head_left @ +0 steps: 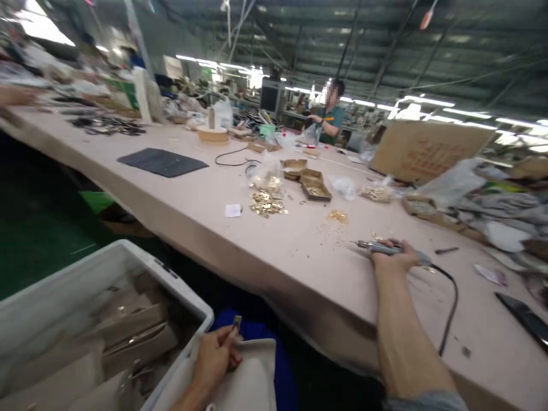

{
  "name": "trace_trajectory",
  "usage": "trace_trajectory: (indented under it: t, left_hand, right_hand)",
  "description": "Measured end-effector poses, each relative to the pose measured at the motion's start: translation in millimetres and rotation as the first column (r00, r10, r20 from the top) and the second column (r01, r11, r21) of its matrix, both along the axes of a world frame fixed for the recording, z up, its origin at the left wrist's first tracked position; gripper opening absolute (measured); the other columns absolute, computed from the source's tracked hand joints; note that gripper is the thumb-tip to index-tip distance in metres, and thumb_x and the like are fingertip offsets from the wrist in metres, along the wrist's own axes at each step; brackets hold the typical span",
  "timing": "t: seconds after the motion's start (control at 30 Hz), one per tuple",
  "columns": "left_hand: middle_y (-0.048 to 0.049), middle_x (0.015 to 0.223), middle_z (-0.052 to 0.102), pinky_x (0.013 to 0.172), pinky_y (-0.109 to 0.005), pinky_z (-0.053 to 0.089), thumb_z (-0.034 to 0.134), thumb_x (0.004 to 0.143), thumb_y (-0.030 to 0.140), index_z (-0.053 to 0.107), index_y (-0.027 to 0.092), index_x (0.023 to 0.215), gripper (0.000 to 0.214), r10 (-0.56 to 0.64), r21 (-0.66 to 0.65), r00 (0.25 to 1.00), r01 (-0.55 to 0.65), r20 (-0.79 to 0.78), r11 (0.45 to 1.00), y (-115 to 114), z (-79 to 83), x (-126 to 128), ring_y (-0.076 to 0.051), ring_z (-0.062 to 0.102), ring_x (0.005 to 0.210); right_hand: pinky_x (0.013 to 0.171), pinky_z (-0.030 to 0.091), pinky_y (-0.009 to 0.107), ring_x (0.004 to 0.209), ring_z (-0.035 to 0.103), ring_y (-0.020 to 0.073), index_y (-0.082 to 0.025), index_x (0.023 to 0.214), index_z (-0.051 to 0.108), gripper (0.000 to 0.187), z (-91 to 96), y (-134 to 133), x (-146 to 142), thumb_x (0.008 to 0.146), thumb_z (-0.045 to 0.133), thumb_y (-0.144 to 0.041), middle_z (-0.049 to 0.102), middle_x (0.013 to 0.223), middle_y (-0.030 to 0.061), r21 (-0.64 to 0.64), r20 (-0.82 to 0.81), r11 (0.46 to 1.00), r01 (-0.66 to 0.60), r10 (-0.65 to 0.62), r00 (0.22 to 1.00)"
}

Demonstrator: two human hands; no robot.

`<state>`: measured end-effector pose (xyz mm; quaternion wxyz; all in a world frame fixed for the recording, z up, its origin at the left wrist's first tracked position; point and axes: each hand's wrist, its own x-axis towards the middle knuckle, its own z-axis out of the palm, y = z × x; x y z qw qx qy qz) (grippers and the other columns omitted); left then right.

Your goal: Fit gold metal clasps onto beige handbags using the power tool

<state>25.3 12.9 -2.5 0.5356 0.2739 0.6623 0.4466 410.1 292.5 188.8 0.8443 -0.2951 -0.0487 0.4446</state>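
My right hand (394, 258) rests on the long pinkish table (180, 205), its fingers wrapped round a grey corded electric screwdriver (381, 247) whose tip points left. The black cord (449, 308) trails back toward me. My left hand (216, 357) is down in my lap beside the table's edge, closed on a pale fabric piece (248, 382) and pinching a small metal fitting (237, 323) at its top. Heaps of small gold hardware (268, 204) and tiny gold screws (337, 217) lie on the table ahead of the tool.
A white plastic bin (141, 268) with beige pieces stands at my left. On the table lie a dark mat (162, 162), small brown boxes (312, 185), a cardboard box (423, 149), grey fabric (505, 211) and a phone (524, 314). Another person (330, 117) works at the far end.
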Motion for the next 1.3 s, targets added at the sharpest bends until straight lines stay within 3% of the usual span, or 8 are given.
trace_trajectory:
  t: [0.03,0.1,0.27,0.47,0.6,0.93,1.3]
  left_hand:
    - [-0.0071,0.047,0.064,0.042,-0.026,0.038,0.069,0.060,0.090,0.071,0.013,0.085,0.081,-0.021,0.011,1.000,0.021,-0.006,1.000,2,-4.5,-1,-0.018,0.056,0.039]
    - [-0.0095,0.050,0.067,0.044,-0.027,0.041,0.067,0.061,0.092,0.071,0.013,0.088,0.084,-0.043,0.008,0.999,0.043,-0.022,0.999,3,-8.7,-10,-0.021,0.058,0.042]
    - [-0.0091,0.050,0.067,0.045,-0.029,0.042,0.068,0.056,0.094,0.071,0.013,0.090,0.087,-0.026,-0.007,0.998,0.026,-0.050,1.000,0,-10.0,-19,-0.023,0.060,0.044]
    - [-0.0082,0.050,0.066,0.046,-0.030,0.045,0.070,0.054,0.094,0.072,0.013,0.088,0.088,-0.032,-0.010,0.999,0.032,-0.037,0.999,5,-14.2,-15,-0.022,0.059,0.043]
    - [-0.0083,0.050,0.066,0.045,-0.029,0.043,0.069,0.052,0.095,0.072,0.012,0.090,0.092,-0.036,-0.022,0.999,0.035,-0.025,0.999,4,-12.5,-16,-0.022,0.059,0.043]
    - [-0.0077,0.050,0.066,0.045,-0.030,0.042,0.071,0.052,0.093,0.073,0.012,0.089,0.089,-0.028,-0.026,0.999,0.027,-0.026,0.999,3,-11.9,-17,-0.022,0.058,0.044]
    - [-0.0080,0.049,0.066,0.047,-0.029,0.041,0.072,0.046,0.096,0.070,0.012,0.091,0.095,-0.023,-0.065,1.000,0.022,-0.006,0.998,4,-7.7,-12,-0.021,0.057,0.044]
  right_hand:
    - [0.055,0.050,0.021,0.060,0.053,0.0079,-0.016,0.094,0.058,0.021,2.8,-7,21,0.104,0.053,-0.034,0.057,0.080,-0.0022,0.001,0.009,0.999,0.054,-0.054,0.998]
    - [0.048,0.045,0.020,0.050,0.045,0.0067,-0.019,0.082,0.048,0.017,0.9,-7,35,0.098,0.049,-0.024,0.048,0.070,-0.0063,0.004,0.015,0.995,0.102,-0.102,0.995]
    - [0.045,0.046,0.021,0.044,0.044,0.0075,-0.022,0.078,0.039,0.014,-13.8,13,24,0.085,0.050,-0.017,0.046,0.066,-0.0085,-0.014,0.054,0.994,0.106,-0.105,0.993]
    - [0.046,0.047,0.022,0.044,0.044,0.0076,-0.023,0.080,0.039,0.018,-16.7,11,29,0.080,0.056,-0.017,0.049,0.067,-0.0087,-0.045,0.124,0.995,0.084,-0.078,0.989]
    - [0.045,0.048,0.021,0.044,0.045,0.0075,-0.023,0.081,0.040,0.018,-17.1,11,25,0.081,0.057,-0.016,0.049,0.066,-0.0088,-0.063,0.126,0.995,0.083,-0.075,0.989]
    - [0.041,0.047,0.020,0.042,0.045,0.0075,-0.024,0.082,0.037,0.022,-15.3,25,24,0.087,0.057,-0.016,0.052,0.067,-0.0089,-0.148,0.123,0.951,0.272,-0.255,0.959]
    - [0.043,0.049,0.020,0.046,0.048,0.0077,-0.024,0.082,0.037,0.027,-17.0,26,17,0.083,0.062,-0.013,0.054,0.069,-0.0082,-0.121,0.139,0.960,0.251,-0.233,0.962]
